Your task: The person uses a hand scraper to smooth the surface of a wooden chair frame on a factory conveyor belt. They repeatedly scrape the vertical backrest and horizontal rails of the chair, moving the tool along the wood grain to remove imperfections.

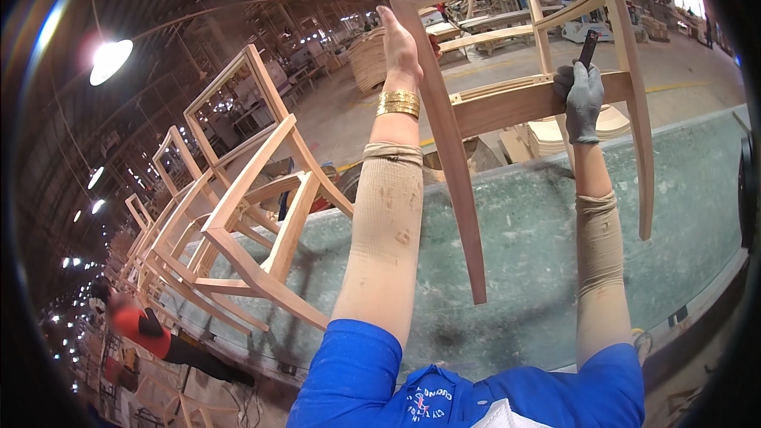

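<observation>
A bare wooden chair frame (515, 115) stands tilted before me, its legs reaching down over the green bench. My left hand (403, 51), bare with gold bangles at the wrist, is closed round its left post near the top. The thumb points up and the fingertips show past the post. My right hand (583, 99), in a grey glove, is closed round a slim dark tool (589, 47) whose end sticks up out of the fist. Its exact kind cannot be made out. That fist is against the chair's wooden rail (507, 111).
More bare wooden chair frames (265, 190) stand in a row along the green bench (539, 269) to the left. A person in a red and black top (143, 325) is at the far left. Stacked curved wooden pieces (614, 123) lie beyond the bench.
</observation>
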Demonstrator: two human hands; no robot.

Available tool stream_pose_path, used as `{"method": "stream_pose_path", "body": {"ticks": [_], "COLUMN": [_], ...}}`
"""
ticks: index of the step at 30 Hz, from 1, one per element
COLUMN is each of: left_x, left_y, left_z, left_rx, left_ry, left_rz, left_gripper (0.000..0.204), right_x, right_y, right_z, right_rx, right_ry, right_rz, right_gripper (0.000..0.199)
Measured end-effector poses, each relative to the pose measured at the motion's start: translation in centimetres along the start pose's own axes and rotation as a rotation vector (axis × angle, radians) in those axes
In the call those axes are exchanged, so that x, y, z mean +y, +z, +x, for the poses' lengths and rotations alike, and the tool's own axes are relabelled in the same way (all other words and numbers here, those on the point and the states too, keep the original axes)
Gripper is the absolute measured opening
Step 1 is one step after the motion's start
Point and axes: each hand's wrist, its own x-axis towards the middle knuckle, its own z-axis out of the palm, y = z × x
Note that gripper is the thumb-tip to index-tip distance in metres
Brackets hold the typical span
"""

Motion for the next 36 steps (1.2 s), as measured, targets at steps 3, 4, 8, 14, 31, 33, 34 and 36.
{"method": "stream_pose_path", "body": {"ticks": [3,4,8,14,31,33,34,36], "left_x": [-0.1,0.0,1.0,-0.1,-2.2,-2.3,-2.4,-2.4], "left_y": [-0.2,0.1,1.2,0.3,-2.0,-2.4,-2.8,-2.4], "left_z": [0.8,1.3,2.9,4.3,4.7,5.0,5.1,5.0], "left_rx": [0.002,0.02,0.024,0.243,0.01,0.024,0.03,0.014], "left_ry": [0.046,0.131,0.13,0.05,0.589,0.62,0.618,0.589], "left_rz": [0.142,0.225,0.23,0.044,0.457,0.416,0.399,0.341], "left_gripper": [0.068,0.065,0.053,0.07,0.028,0.028,0.028,0.028], "right_x": [0.1,0.1,0.0,-2.0,-3.2,-3.3,-3.3,-3.3], "right_y": [0.3,0.2,-0.5,3.1,19.8,20.2,20.4,20.3], "right_z": [0.4,0.6,1.5,1.0,1.1,0.8,0.6,0.7], "right_rx": [-0.016,-0.022,-0.061,-0.304,-0.432,-0.437,-0.441,-0.437], "right_ry": [0.022,0.032,0.025,-0.276,-1.149,-1.144,-1.14,-1.144], "right_rz": [-0.015,-0.021,-0.012,-0.395,-0.805,-0.816,-0.816,-0.842], "right_gripper": [0.02,0.02,0.019,0.016,0.009,0.008,0.008,0.008]}}
